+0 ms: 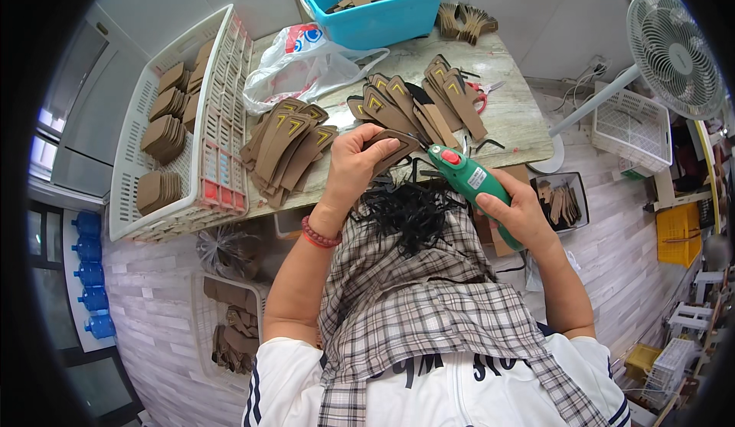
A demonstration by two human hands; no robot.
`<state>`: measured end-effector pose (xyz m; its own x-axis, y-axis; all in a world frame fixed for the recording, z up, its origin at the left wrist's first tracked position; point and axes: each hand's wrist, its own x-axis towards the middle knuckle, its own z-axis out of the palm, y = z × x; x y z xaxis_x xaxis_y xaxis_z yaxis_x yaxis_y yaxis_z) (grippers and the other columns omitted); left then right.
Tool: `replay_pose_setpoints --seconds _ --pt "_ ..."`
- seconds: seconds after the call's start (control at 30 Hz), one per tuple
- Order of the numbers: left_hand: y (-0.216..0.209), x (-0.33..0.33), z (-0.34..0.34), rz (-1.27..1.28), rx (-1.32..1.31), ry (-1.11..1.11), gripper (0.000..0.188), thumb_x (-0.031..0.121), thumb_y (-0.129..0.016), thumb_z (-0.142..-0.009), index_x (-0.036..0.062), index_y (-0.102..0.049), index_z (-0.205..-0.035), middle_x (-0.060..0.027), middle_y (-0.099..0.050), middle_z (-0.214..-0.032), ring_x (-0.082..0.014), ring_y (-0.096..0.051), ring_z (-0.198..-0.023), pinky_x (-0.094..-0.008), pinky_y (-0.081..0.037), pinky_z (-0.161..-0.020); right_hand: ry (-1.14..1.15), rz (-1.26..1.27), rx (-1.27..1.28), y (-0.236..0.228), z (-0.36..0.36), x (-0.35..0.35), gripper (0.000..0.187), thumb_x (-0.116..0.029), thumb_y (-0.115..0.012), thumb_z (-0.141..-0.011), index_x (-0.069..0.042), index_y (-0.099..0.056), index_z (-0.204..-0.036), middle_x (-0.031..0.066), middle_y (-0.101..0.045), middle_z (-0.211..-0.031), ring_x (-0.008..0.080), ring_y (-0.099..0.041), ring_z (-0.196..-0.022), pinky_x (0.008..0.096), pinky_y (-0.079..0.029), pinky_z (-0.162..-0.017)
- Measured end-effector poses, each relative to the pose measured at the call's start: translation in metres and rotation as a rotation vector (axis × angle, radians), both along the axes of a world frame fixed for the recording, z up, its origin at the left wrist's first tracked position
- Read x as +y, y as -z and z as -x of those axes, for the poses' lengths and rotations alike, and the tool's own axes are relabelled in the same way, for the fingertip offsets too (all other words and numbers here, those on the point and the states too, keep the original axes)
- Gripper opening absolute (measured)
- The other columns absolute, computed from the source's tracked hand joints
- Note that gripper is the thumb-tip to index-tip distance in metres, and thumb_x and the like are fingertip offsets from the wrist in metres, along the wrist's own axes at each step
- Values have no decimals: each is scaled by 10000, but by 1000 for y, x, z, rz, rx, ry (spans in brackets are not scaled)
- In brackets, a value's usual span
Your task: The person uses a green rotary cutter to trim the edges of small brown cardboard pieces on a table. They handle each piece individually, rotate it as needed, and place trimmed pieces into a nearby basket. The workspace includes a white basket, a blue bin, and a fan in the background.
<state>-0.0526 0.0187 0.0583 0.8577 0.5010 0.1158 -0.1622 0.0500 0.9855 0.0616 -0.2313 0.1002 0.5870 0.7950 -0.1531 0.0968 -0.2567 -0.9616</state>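
My left hand (358,160), a beaded red bracelet at its wrist, pinches a brown flat piece with a dark edge (396,151) above the table's front edge. My right hand (511,206) is wrapped round a green handheld electric cutter (468,176) with a red button. The cutter's tip meets or lies close beside the right end of the brown piece; exact contact is hard to see. Under both hands, a heap of black strip trimmings (406,212) rests on the checked apron (429,289). Brown pieces with yellow marks (287,147) lie fanned on the table, with another fanned group (394,101) beyond my hands.
At left stands a white crate (222,121) with stacked brown pieces. A white plastic bag (306,71), blue tub (375,21) and red-handled scissors (482,99) are on the table (513,82). A fan (674,55) stands at right; a lower crate (203,327) sits at left.
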Motion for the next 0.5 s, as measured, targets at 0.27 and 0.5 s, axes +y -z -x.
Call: replay_pose_setpoints --seconds 0.27,0.5 --pt "-6 4 1 -41 63 46 115 62 -665 -842 -41 -666 -894 6 -644 -781 -32 -530 -691 -193 -439 -622 -46 60 -19 -6 -3 -1 437 -235 -669 -866 -18 -558 -1228 16 -586 -772 61 -508 -581 224 -430 -513" --pt "-3 13 2 -69 155 188 130 66 -656 -860 -36 -671 -939 -1 -661 -824 -28 -567 -715 -174 -454 -642 -116 115 -67 -10 -8 -2 469 -244 -660 -861 -12 -542 -1251 22 -588 -806 63 -526 -600 217 -458 -534"
